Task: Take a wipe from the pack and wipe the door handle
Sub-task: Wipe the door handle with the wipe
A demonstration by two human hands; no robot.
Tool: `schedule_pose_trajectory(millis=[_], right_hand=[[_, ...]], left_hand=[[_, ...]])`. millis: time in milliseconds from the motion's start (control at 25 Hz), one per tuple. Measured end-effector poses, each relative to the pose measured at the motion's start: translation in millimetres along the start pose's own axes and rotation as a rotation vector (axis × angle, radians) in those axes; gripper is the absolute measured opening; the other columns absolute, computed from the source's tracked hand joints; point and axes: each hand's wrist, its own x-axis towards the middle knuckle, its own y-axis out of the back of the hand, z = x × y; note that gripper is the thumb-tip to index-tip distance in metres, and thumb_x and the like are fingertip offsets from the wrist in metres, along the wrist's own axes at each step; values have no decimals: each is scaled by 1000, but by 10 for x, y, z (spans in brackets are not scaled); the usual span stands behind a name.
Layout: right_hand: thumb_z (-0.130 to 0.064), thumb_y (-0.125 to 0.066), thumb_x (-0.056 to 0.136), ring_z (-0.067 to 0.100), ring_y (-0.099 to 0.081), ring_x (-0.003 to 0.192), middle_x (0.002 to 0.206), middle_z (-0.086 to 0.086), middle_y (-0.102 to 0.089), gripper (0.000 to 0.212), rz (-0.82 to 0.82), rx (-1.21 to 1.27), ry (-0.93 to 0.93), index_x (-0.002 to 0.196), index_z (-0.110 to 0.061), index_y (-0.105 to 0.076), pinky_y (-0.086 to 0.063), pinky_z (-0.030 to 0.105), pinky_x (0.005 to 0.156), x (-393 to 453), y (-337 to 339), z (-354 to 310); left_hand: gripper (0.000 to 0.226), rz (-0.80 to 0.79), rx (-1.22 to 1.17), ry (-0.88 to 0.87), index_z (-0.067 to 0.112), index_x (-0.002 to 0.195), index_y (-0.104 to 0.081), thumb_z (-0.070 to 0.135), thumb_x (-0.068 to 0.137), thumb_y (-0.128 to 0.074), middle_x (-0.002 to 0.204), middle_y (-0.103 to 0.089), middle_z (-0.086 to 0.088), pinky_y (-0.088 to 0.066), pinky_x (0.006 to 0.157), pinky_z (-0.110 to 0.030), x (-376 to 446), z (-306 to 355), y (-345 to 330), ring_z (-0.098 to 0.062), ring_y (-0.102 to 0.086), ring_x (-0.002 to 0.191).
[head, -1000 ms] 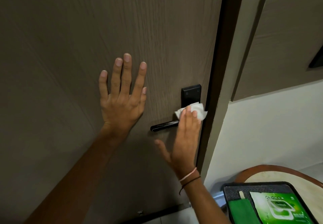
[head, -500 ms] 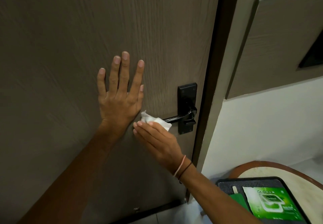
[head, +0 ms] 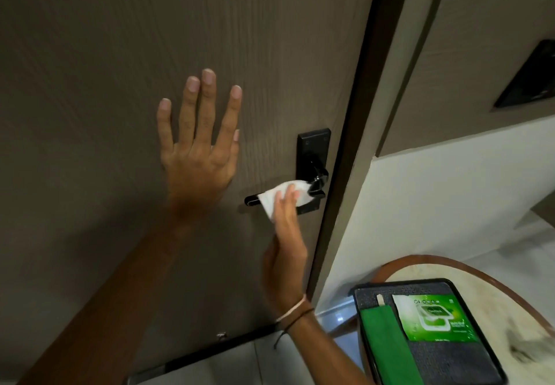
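Observation:
A black lever door handle [head: 251,200] on a black backplate [head: 313,147] sits near the right edge of the brown door [head: 120,54]. My right hand [head: 285,234] presses a white wipe [head: 274,197] over the middle of the lever, fingers pointing up. Only the lever's left tip and its pivot show. My left hand [head: 198,147] lies flat on the door to the left of the handle, fingers spread. The green wipe pack [head: 435,318] lies in a black tray [head: 369,294] at the lower right.
The tray rests on a round table with a brown rim [head: 450,261] at the lower right. A green cloth [head: 387,345] lies in the tray beside the pack. The dark door frame [head: 357,114] and a white wall [head: 435,204] stand right of the door.
My right hand has slid the wipe rightward along the lever, from its left tip to its middle, after first sweeping left from the backplate. My left hand has stayed flat on the door.

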Motion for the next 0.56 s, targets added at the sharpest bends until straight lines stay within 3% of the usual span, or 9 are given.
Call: schedule_pose_trajectory(millis=[40,80,160,240,320,360,440,480,560], right_hand=[[-37,-38,111,9,-28,155,165,6,-32,50,-53,149,-92,155,-14,-34,-26,25,126,-71,-50,-202],[-39,-38,111,8,-39,150,162,2,-42,47,-95,320,-203,153,-20,-40,-35,25,122,-135,-43,-379],[-15,-45,107,10,-63,129,140,-6,-67,38,-44,672,-470,143,-21,-58,-55,26,102,-113,255,-524],[-5,-48,99,21,-73,105,120,5,-76,37,-56,931,-701,128,-13,-69,-62,27,78,59,782,-362],[-4,-48,92,29,-70,102,119,18,-73,40,-210,999,-823,126,-4,-68,-60,30,76,290,1442,-123],[-2,-47,92,31,-67,104,120,21,-70,41,-309,965,-841,128,-1,-66,-57,33,81,382,1798,7],[5,-47,93,31,-63,106,118,21,-68,40,-472,837,-825,129,2,-64,-53,35,86,478,2370,277],[7,-49,93,28,-65,102,114,18,-69,39,-536,779,-814,129,1,-65,-55,32,84,492,2664,460],[4,-60,95,22,-70,92,103,11,-73,35,-540,631,-841,127,-8,-68,-59,28,72,501,3207,889]], left_hand=[[54,-23,-24,25,17,164,-32,25,113,-48,161,-43,-23,-23,126,-58,23,35,94,-38,-39,151],[51,-33,-88,57,14,162,-37,21,113,-48,160,-42,-25,-29,124,-59,27,69,204,-40,-40,150],[45,-40,-400,180,4,155,-46,13,112,-45,156,-48,-27,-40,121,-51,-28,260,488,-37,-47,145],[41,-144,-792,397,-1,146,-54,19,110,-48,139,-61,-17,-50,108,-23,-121,564,840,-19,-62,124],[49,-468,-1097,681,8,143,-58,42,108,-60,128,-65,-4,-50,88,-2,-140,993,1168,3,-64,104],[59,-707,-1238,821,14,144,-58,51,99,-67,129,-67,0,-53,83,-3,-136,1274,1281,3,-66,103],[63,-1072,-1495,1034,16,141,-63,44,85,-72,127,-74,-1,-64,86,-21,-196,1795,1366,-11,-75,105],[51,-1124,-1569,1132,12,134,-68,34,88,-75,121,-78,-6,-67,88,-32,-253,2118,1377,-18,-77,104],[24,-1092,-1592,1328,1,117,-74,12,96,-73,107,-81,-13,-67,84,-37,-385,2786,1379,-25,-77,95]])
